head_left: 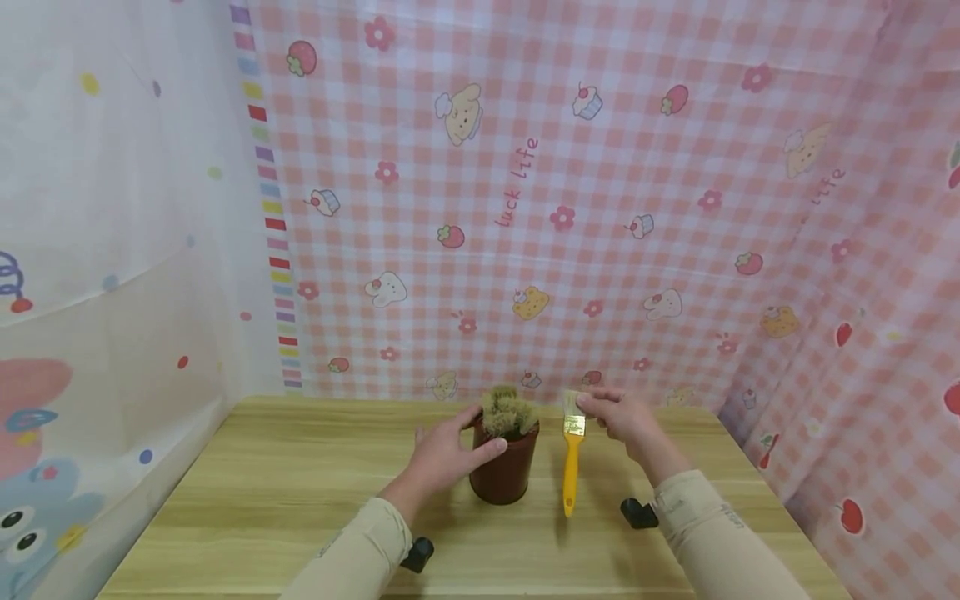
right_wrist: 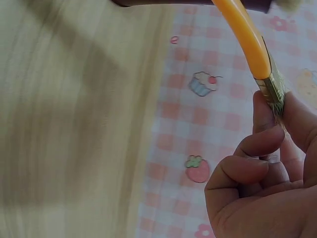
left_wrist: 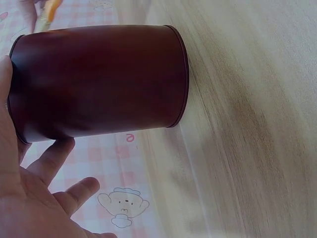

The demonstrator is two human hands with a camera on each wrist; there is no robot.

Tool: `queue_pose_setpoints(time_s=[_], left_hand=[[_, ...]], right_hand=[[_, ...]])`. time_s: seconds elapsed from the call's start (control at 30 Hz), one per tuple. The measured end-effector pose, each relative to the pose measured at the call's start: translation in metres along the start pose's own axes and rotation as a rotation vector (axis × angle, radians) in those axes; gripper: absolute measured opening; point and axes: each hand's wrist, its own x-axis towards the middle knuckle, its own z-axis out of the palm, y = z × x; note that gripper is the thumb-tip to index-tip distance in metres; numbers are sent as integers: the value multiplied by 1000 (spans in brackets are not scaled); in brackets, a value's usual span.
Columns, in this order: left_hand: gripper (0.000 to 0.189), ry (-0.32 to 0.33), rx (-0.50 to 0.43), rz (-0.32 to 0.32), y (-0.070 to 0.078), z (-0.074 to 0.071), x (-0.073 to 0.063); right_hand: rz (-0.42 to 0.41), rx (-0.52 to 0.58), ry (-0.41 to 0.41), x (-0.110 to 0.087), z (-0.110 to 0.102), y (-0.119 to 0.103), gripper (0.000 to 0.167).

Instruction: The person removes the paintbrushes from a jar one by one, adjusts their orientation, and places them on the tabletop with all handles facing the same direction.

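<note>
A dark brown cylindrical pot [head_left: 501, 475] stands upright on the wooden table, with bushy tan-green tufts [head_left: 507, 414] showing above its rim. My left hand [head_left: 444, 457] grips the pot near the top, thumb on the near side and fingers round the left; its smooth wall fills much of the left wrist view. To the right of the pot, my right hand [head_left: 621, 417] pinches a paintbrush [head_left: 572, 467] by its pale bristles. The brush hangs bristles up, its yellow handle [right_wrist: 243, 32] pointing down. In the right wrist view the fingertips cover most of the bristles.
The wooden table [head_left: 300, 500] ends at a pink checked cloth [head_left: 420, 250] behind it. A white cloth [head_left: 150, 250] hangs on the left. Small black objects sit by each wrist, one near the left sleeve [head_left: 360, 542] and one near the right sleeve [head_left: 705, 525].
</note>
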Motion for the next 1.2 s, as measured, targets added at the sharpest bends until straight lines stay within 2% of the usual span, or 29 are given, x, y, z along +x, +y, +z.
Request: queue_pose_setpoints(time_s=[0.4, 0.63, 0.83, 1.03, 1.2], left_hand=[[89, 8, -12, 3, -1, 1, 0], [89, 8, -8, 4, -2, 2, 1], [91, -1, -22, 0, -1, 1, 0], [91, -5, -30, -10, -1, 0, 0], [91, 2, -41, -19, -2, 0, 0]], right_hand=[[35, -84, -55, 10, 32, 36, 42], [24, -112, -28, 18, 52, 53, 37], [17, -212, -24, 24, 61, 67, 33], [25, -212, -2, 26, 68, 75, 31], [-3, -227, 4, 22, 72, 73, 27]])
